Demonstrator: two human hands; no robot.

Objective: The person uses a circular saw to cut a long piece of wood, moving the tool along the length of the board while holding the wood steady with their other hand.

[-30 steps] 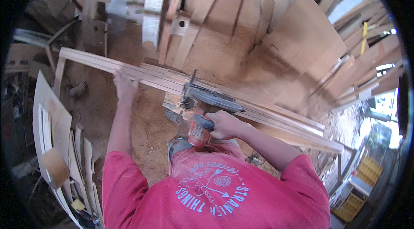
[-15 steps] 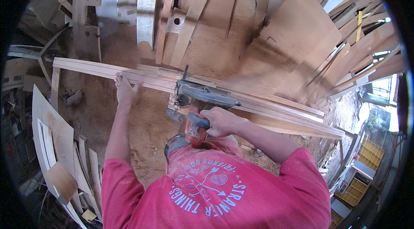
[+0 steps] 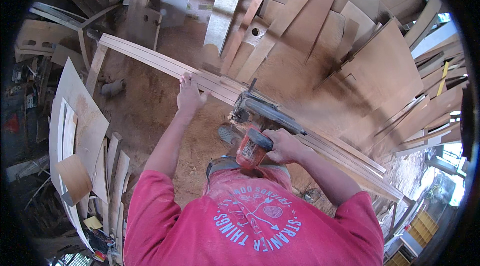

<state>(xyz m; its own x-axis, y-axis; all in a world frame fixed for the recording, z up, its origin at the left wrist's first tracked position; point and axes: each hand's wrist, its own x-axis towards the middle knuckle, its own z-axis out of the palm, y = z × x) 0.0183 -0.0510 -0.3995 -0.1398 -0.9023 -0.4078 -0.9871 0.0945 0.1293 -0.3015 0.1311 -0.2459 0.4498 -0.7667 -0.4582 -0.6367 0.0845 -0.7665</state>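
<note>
1. Gripping the dark handle of a red-and-black power saw (image 3: 251,152), the right hand (image 3: 284,146) is closed, just off centre toward 4 o'clock.
2. The saw is near the middle of the view, its dark upper part over a long wooden plank (image 3: 145,61); where its blade meets the wood cannot be made out.
3. The plank slants from 10 o'clock to 4 o'clock, dark lines running along its length.
4. The left hand (image 3: 190,97), toward 10 o'clock from the saw, rests its fingers on the plank, thumb spread away; it is fairly open.
5. A shoe (image 3: 229,134) shows just beside the saw, toward 8 o'clock.
6. Loose boards (image 3: 385,71) fill 12 to 3 o'clock; a pale panel (image 3: 90,121) stands at 9, a yellow crate (image 3: 424,226) at 4.
</note>
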